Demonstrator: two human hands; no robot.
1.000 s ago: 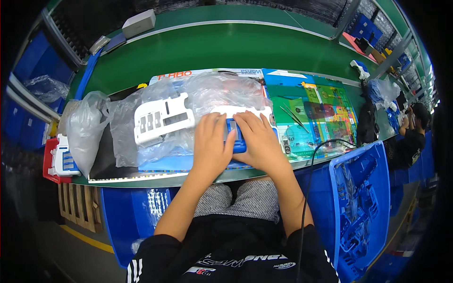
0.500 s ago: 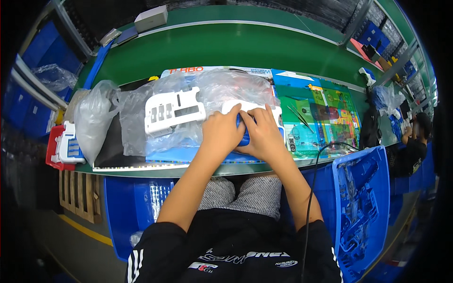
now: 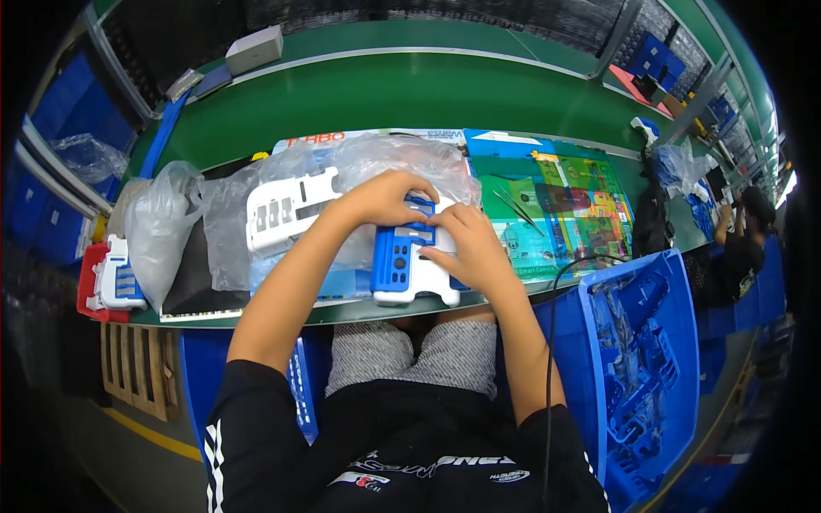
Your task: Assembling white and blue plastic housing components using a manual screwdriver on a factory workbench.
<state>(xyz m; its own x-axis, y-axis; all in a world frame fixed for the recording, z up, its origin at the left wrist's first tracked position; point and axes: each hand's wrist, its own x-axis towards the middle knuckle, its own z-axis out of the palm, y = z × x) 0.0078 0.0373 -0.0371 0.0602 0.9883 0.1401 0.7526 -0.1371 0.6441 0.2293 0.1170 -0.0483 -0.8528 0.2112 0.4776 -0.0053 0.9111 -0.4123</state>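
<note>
Both hands press on a blue-and-white plastic toy panel at the near edge of the green surface: left hand gripping its top, right hand its right side. It looks light, stiff and smooth, best held by its edges.

Top: black short-sleeved shirt, white stripes on the left sleeve, white and red print across the chest.
Legs: grey speckled shorts.
Arms: bare, no gloves.
</note>
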